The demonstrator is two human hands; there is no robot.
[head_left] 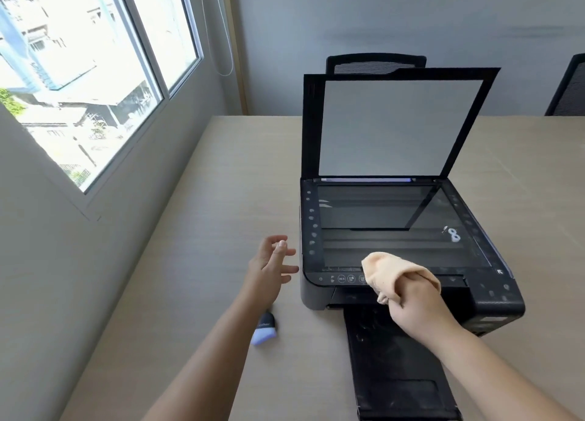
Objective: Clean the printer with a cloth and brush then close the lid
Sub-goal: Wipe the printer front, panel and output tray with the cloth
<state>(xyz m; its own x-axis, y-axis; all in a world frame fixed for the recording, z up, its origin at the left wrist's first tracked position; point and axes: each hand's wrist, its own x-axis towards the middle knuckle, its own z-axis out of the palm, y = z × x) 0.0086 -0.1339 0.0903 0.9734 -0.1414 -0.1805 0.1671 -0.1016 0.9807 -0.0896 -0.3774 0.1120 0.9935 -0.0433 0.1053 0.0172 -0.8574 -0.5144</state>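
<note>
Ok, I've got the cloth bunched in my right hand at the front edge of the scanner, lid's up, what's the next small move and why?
Probably sweep the peach cloth in your right hand back across the dark scanner glass. The black hinged lid stands open, the cloth sits only at the glass's front edge, and pale specks show near the right side. Your left hand hovers open beside the printer, and the small blue-bristled brush lies unused on the table.

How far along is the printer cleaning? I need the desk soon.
Nothing looks finished. In hand: the right hand grips a peach cloth at the front edge of the black printer's scanner glass. The left hand hovers open beside the printer. Left: the small black brush with pale blue bristles lies unused on the beige table, and the scanner lid stands open.
</note>
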